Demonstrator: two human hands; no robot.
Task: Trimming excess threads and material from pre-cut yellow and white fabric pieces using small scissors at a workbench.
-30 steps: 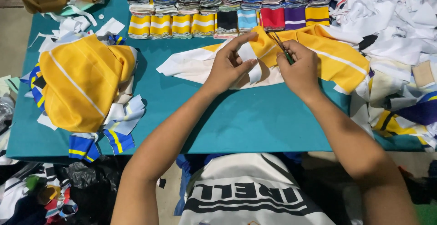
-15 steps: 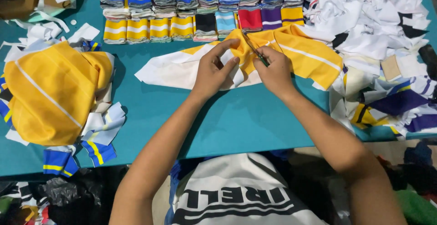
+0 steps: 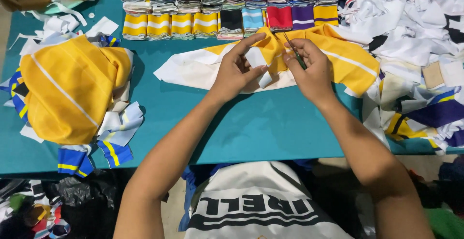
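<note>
Your left hand [image 3: 235, 69] pinches the yellow and white cloth [image 3: 338, 57] lying in the middle of the teal bench [image 3: 251, 123]. Your right hand [image 3: 309, 69] grips small scissors [image 3: 294, 50] on the cloth.

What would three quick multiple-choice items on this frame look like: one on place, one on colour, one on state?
1. Where does the big yellow fabric pile lie on the teal table?
A. left side
B. right side
C. near edge, centre

2. What colours is the cloth under the hands?
A. red and black
B. yellow and white
C. purple and green

3. What is the right hand doing?
A. resting flat and empty
B. holding a thin green-handled tool
C. lifting a folded stack

Answers:
1. A, the pile sits at the table's left.
2. B, yellow with white parts.
3. B, its fingers pinch the tool over the cloth while the left hand grips the fabric.
</note>
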